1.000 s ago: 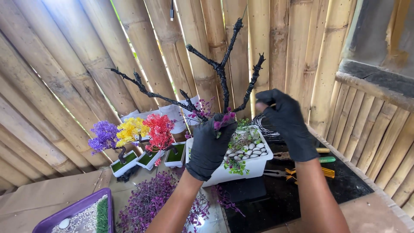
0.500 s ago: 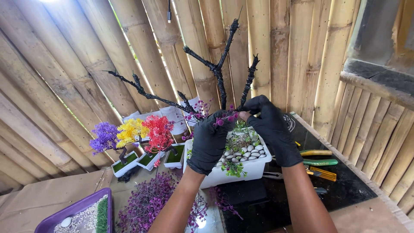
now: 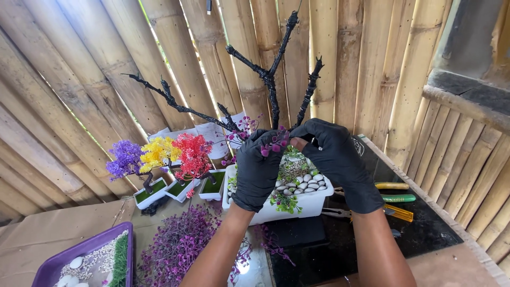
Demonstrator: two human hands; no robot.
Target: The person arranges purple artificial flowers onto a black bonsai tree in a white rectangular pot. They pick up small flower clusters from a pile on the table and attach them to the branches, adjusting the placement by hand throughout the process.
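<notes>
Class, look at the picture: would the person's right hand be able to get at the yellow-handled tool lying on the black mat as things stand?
Probably yes. The yellow-handled tool lies uncovered on the black mat, just beside the right hand, with nothing between them. That hand is pinching a pink sprig with the left hand, so it would have to let go first.

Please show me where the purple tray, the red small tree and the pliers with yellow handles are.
purple tray point(image 3: 50, 263), head view, on its left rim.
red small tree point(image 3: 192, 154), head view, on its crown.
pliers point(image 3: 392, 185), head view, on the upper yellow handle.
</notes>
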